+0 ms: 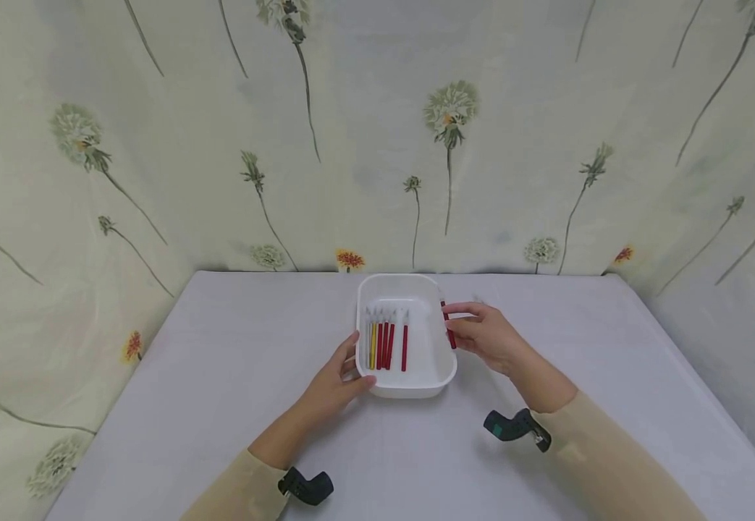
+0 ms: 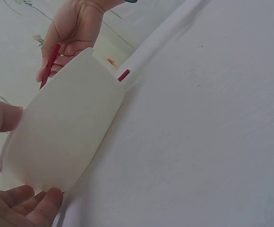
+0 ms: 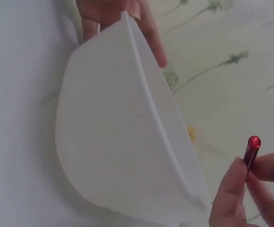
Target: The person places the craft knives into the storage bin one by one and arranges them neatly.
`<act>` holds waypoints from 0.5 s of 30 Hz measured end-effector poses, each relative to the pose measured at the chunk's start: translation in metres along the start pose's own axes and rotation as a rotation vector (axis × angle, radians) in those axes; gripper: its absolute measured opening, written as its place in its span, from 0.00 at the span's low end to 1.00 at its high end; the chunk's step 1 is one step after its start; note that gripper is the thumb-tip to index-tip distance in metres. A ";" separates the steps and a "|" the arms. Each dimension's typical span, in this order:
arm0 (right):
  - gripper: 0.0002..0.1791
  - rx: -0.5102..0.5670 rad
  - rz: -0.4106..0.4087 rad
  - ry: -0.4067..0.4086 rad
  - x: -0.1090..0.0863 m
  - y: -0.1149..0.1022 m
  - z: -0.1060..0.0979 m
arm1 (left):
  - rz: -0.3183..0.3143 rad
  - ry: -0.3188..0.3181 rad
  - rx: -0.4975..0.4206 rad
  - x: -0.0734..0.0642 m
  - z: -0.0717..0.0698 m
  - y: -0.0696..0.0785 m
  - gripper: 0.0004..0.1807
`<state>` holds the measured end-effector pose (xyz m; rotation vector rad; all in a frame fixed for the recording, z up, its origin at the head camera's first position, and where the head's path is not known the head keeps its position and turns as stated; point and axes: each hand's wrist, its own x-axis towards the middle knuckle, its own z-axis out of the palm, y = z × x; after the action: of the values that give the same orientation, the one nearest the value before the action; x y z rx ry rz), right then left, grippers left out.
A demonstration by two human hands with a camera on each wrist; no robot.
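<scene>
A white plastic tub [image 1: 410, 391] stands on the table in the head view. My left hand [image 1: 333, 382] grips its near left corner, thumb at the front and fingers along the left side. Inside lie several slim pens with clear caps: a yellow pen [image 1: 373, 349], a pale one at the far left, and red ones, with one red pen [image 1: 405, 349] apart from the row. Above the tub's right rim, my right hand [image 1: 486, 339] pinches another red pen [image 1: 452, 337] between thumb and fingers. The right wrist view shows this pen's rounded red end [image 3: 254, 142].
Beyond the tub in the left wrist view, a short red end [image 2: 123, 75] shows, mostly hidden. A faint clear cap [image 1: 478, 298] peeks out behind my right hand. The pale cloth-covered table [image 1: 253, 340] meets a flower-print backdrop [image 1: 370, 145] at its far edge.
</scene>
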<state>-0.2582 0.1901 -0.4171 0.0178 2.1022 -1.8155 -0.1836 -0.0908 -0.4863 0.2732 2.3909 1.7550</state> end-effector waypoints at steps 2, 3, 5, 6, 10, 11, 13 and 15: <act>0.24 0.008 0.004 -0.007 0.001 -0.001 0.004 | -0.005 0.000 0.001 0.000 0.000 0.001 0.46; 0.23 0.009 0.005 -0.010 0.001 -0.002 0.006 | -0.004 0.001 0.001 0.000 0.000 0.001 0.46; 0.22 0.014 0.009 -0.019 0.002 -0.003 0.011 | -0.010 0.003 0.003 -0.001 0.000 0.002 0.46; 0.22 0.019 0.013 -0.022 0.002 -0.004 0.013 | -0.012 0.004 0.004 -0.001 0.000 0.002 0.46; 0.25 0.039 0.035 -0.015 0.004 -0.005 0.021 | -0.016 0.003 0.004 0.000 0.000 0.002 0.46; 0.25 0.043 0.038 -0.008 0.004 -0.005 0.023 | -0.016 0.001 0.004 0.000 0.000 0.002 0.46; 0.26 0.056 0.041 0.004 0.005 -0.005 0.026 | -0.017 0.000 0.002 0.000 0.000 0.001 0.46; 0.25 0.066 0.042 0.009 0.006 -0.005 0.030 | -0.018 -0.001 -0.001 0.000 0.000 0.001 0.46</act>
<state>-0.2574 0.1585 -0.4170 0.0867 2.0320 -1.8621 -0.1834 -0.0903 -0.4851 0.2517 2.3847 1.7481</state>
